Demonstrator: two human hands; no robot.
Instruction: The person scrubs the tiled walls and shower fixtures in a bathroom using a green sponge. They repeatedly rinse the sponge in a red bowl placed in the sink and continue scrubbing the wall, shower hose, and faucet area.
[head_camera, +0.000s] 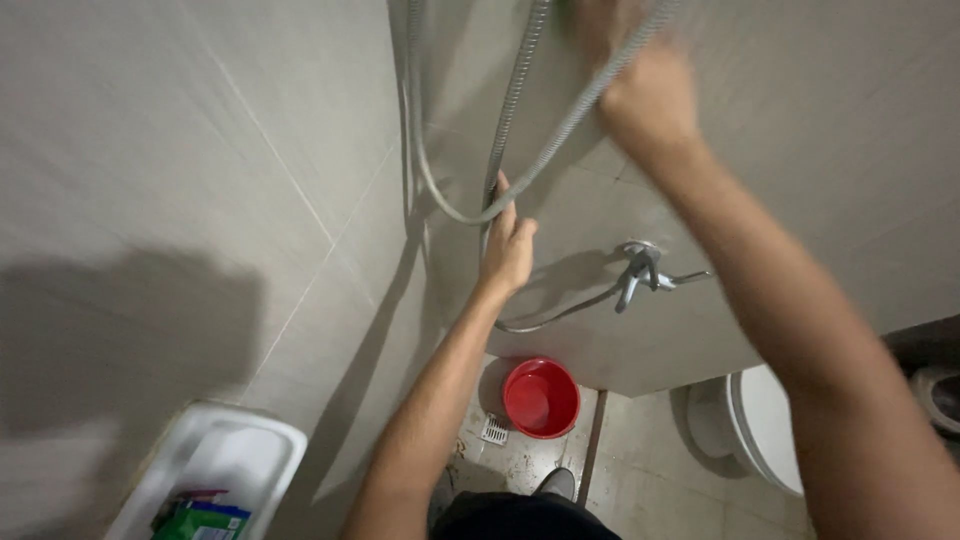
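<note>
Shower hose (520, 120): a ribbed metal hose is seen hanging against the grey tiled wall (200, 150), running down in a loop and back up toward the top edge of the view.
Left hand (508, 250): raised to the bottom of the loop; the fingers are laid along the hose and partly curled about it. A full clasp is not shown, so a firm hold cannot be confirmed.
Right hand (645, 90): held high at the upper run of the hose, blurred. It appears closed about the hose, though the fingers cannot be made out.
Step in hand: judged to be the handling of the hose at two points, the upper run being drawn or guided while the loop is steadied below.
Next move: judged to call for a surer hold by the lower hand and for slack to be kept in the loop, so that no kink is forced.
Tap (645, 270): a chrome mixer is fixed to the wall below the right forearm, with a second hose run leading off it to the left. Its lever stands out and could be struck by a descending arm.
Edges: the wall corner lies just left of the hose; a white shelf (250, 450) holding small packets juts out at lower left.
Floor: a red bucket (541, 398) stands beside a drain grate (494, 430); a white toilet (760, 430) is at right.
Open room: free wall is left between the two arms; space toward the corner is narrow.
</note>
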